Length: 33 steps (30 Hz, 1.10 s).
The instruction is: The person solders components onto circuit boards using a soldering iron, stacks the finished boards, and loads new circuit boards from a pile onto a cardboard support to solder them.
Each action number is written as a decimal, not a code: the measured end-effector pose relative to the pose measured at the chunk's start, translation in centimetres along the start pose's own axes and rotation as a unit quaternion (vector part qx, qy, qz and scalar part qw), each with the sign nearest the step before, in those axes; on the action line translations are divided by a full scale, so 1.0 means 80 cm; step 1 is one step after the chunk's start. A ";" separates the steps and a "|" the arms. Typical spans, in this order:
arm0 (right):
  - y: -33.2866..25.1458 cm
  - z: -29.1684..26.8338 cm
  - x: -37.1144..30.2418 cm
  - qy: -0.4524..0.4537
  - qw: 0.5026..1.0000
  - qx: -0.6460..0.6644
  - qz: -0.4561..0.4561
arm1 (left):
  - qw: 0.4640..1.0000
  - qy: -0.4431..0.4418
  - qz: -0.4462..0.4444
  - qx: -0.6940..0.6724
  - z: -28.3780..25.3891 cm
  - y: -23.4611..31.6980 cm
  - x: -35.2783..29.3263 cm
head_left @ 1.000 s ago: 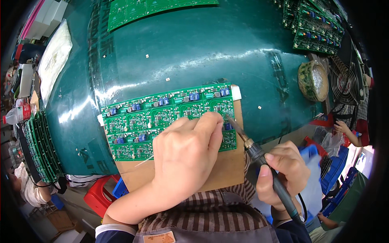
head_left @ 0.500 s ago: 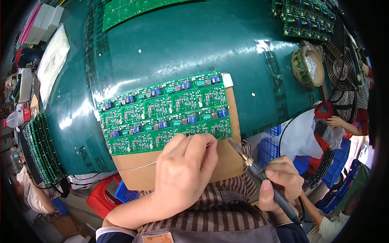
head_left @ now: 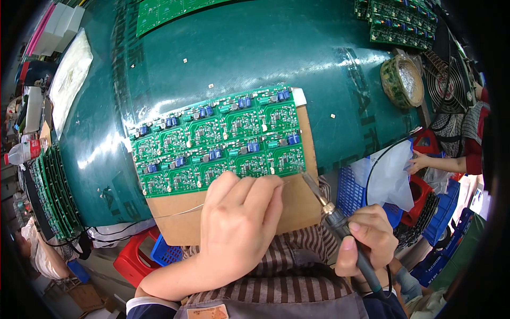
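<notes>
A green circuit board panel (head_left: 226,125) with blue and green components lies on a brown backing board (head_left: 180,228) at the table's front edge. My left hand (head_left: 241,218) is closed, thumb and fingertips pinching a thin solder wire (head_left: 183,211), which trails out to the left. That hand covers part of the panel's near edge. In my right hand (head_left: 372,239) is a soldering iron (head_left: 340,223), gripped by its dark handle. Its metal tip points up and left, near the panel's lower right corner; whether they touch I cannot tell.
On the green table mat (head_left: 265,48) stand a tape roll (head_left: 402,85) at right and stacked boards (head_left: 404,26) behind it. More boards (head_left: 56,191) stand at left. A red stool (head_left: 135,260) and blue baskets (head_left: 350,194) are below. Another person's hand (head_left: 419,161) is at right.
The panel sits slightly higher in the picture. My left fingertips and the solder wire have drawn back a little from its near edge. The iron's tip has shifted slightly up and right.
</notes>
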State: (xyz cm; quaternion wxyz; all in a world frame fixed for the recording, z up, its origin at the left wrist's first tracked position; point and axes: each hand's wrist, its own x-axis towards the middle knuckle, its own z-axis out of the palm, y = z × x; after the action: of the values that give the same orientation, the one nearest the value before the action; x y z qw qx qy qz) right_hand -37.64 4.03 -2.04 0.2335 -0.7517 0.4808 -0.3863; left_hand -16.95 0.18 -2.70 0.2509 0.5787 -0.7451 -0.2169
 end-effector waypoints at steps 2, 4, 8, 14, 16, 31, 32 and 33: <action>-0.004 -0.001 0.000 0.010 1.000 0.009 0.001 | 1.000 0.007 -0.002 0.006 -0.005 -0.001 -0.008; -0.009 0.004 0.001 -0.001 1.000 0.020 0.003 | 0.999 0.024 -0.042 0.020 -0.008 -0.004 -0.013; -0.008 0.014 0.005 -0.008 0.999 0.029 -0.014 | 0.998 0.026 -0.052 0.007 -0.006 -0.018 -0.018; 0.004 0.007 0.000 0.052 0.998 -0.011 -0.036 | 0.999 0.045 -0.008 -0.002 -0.007 -0.022 -0.016; 0.005 0.005 -0.001 0.039 0.999 -0.018 -0.030 | 0.999 0.051 0.000 -0.016 0.000 -0.016 -0.014; 0.005 0.004 0.001 0.011 1.000 0.005 -0.014 | 0.998 0.058 0.007 -0.036 0.023 -0.011 0.002; 0.005 0.003 0.002 0.008 1.000 0.002 -0.019 | 0.998 0.047 0.011 -0.031 0.023 -0.011 0.003; 0.006 0.001 0.003 0.010 1.000 -0.001 -0.019 | 0.998 0.047 0.014 -0.033 0.023 -0.011 0.004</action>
State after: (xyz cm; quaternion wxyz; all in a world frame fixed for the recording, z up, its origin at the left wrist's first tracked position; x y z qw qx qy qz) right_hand -37.81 3.63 -2.39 0.2201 -0.7572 0.4692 -0.3976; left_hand -17.51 -0.25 -4.64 0.3070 0.5693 -0.7331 -0.2103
